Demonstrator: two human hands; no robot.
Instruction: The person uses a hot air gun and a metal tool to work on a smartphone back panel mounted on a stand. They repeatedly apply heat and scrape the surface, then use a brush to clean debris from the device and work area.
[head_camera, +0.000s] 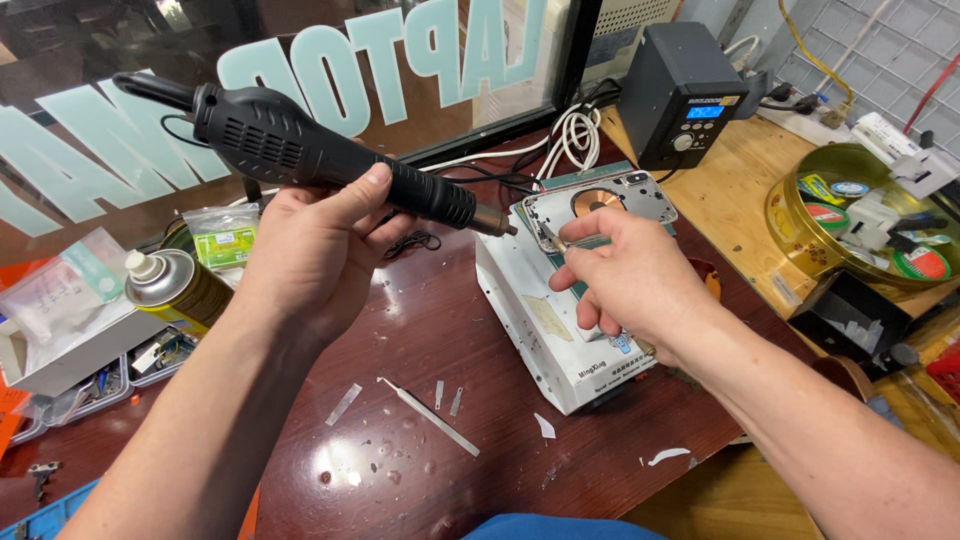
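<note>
**Heat gun aimed at an opened phone shell, tweezers working at its top edge**

View from a head camera, looking down at a person's two bare hands over a dark red-brown bench (420, 330).

Left hand (310, 250) is wrapped tight around the grip of a black heat gun (330, 155), held roughly level, cable end up-left, metal nozzle pointing right & slightly down. Nozzle tip sits just beside the top-left corner of a phone shell (600, 200); can't tell if it touches.

Right hand (630, 275) is pinched narrow on thin metal tweezers (570, 240), tips at the shell's upper-left area, near the nozzle.

The shell lies inside-up on a white heating block (545, 330), which rests on the bench at an angle. A copper coil ring shows in the shell's middle; not much else is inside, so it looks already stripped of most parts. Judging from that, work seems well underway: shell open & emptied, w/ a part or glue near the corner left to loosen. What exactly the tweezers grip is too small to tell.

Around: a thin blade tool (430, 415) & small scraps lie on the bench in front. A yellow spray can (175, 290) lies at left beside plastic bags. A black control box w/ blue screen (685, 95) stands behind; a round gold tin (850, 215) of tape rolls sits at right.
</note>
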